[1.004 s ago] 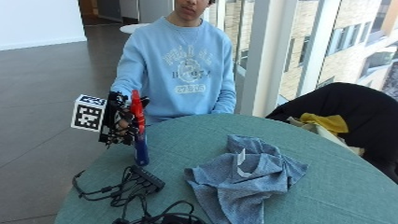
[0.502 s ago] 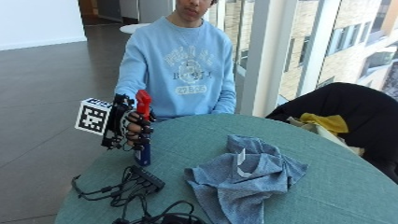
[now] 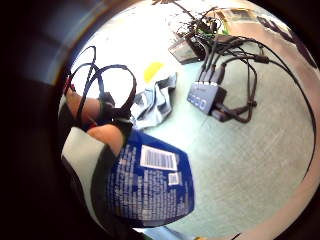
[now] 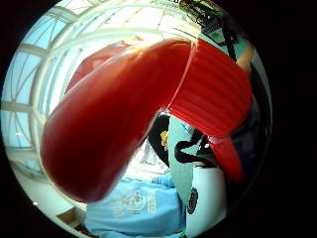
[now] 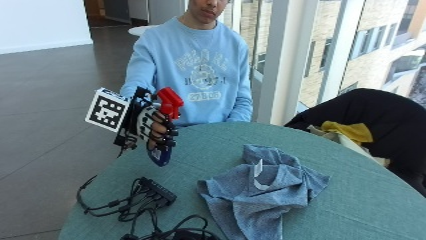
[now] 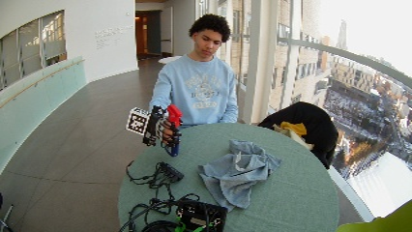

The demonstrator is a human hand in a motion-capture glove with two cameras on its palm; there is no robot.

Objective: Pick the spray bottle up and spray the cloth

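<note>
**Bottle held up, nozzle toward the cloth**

The fingers (image 5: 166, 134) of the gloved right hand (image 5: 154, 131) are curled round the neck of the spray bottle (image 5: 162, 131), under its red trigger head (image 5: 170, 101). This grip probably keeps one finger free for the trigger. The blue body of the bottle hangs below the hand, clear above the bench (image 5: 346, 200). The nozzle points roughly toward the cloth (image 5: 263, 192), which lies crumpled on the bench, well apart from the bottle, so the spray would have to travel across. A cable hub (image 5: 156, 190) lies on the bench below the bottle. Compared with one second ago, the bottle is raised higher over the bench edge and the red head stands above the hand; the cloth has not moved.
</note>
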